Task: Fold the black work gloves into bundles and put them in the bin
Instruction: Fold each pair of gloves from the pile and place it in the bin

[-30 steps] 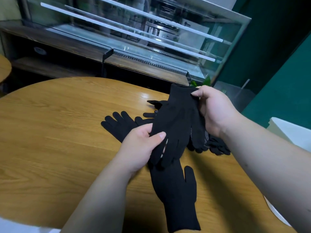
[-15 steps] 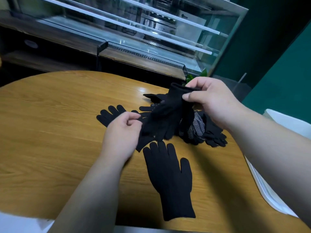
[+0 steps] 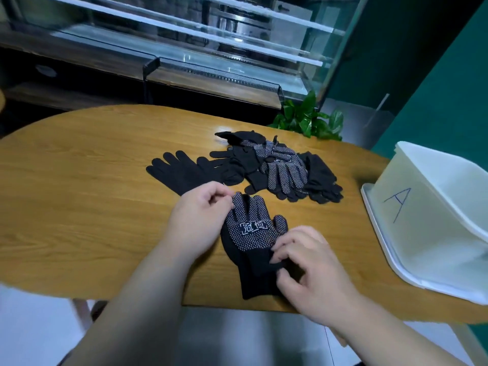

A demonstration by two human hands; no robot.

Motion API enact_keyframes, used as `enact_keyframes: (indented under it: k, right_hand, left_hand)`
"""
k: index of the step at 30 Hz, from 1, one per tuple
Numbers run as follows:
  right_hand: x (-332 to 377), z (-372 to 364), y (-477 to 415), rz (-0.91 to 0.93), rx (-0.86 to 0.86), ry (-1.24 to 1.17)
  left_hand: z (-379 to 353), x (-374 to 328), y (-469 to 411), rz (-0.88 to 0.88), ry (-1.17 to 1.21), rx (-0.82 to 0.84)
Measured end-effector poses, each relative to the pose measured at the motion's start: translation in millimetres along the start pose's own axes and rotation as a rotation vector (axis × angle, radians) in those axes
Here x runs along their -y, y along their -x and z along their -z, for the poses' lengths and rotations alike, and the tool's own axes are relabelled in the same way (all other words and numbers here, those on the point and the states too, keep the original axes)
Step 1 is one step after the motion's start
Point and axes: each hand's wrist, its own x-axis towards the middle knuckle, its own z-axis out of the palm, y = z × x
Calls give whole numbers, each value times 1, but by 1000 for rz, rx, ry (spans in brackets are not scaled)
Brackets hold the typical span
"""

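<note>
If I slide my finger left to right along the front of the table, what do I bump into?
Left hand → dotted glove → right hand → white bin marked A.

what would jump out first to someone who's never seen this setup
First, the dotted glove with its white printed label, lying flat near the front edge of the table. The left hand pinches its finger end and the right hand pinches its cuff side. Behind it a loose pile of black gloves lies mid-table, and a white bin marked with a blue A stands at the right edge.
</note>
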Motion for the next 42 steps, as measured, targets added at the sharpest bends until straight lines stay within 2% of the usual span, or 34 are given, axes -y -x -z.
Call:
enact_keyframes:
  k: [6, 13, 22, 28, 34, 42]
  right_hand:
    - [-1, -18, 22, -4, -11, 9]
    - [-4, -22, 24, -18, 74, -5]
    - [-4, -15, 24, -63, 110, -72]
    - [-3, -13, 24, -36, 74, -76]
    - [-5, -14, 25, -53, 103, -144]
    - [-7, -13, 35, -19, 91, -14]
  left_hand:
    - [-13, 6, 38, -130, -249, 112]
    - [4, 20, 59, -227, -290, 129]
    - [6, 23, 57, -346, -266, 491]
    - [5, 17, 55, -358, -374, 608]
    - [1, 15, 58, -458, -644, 621]
    - [1, 12, 61, -480, -752, 596]
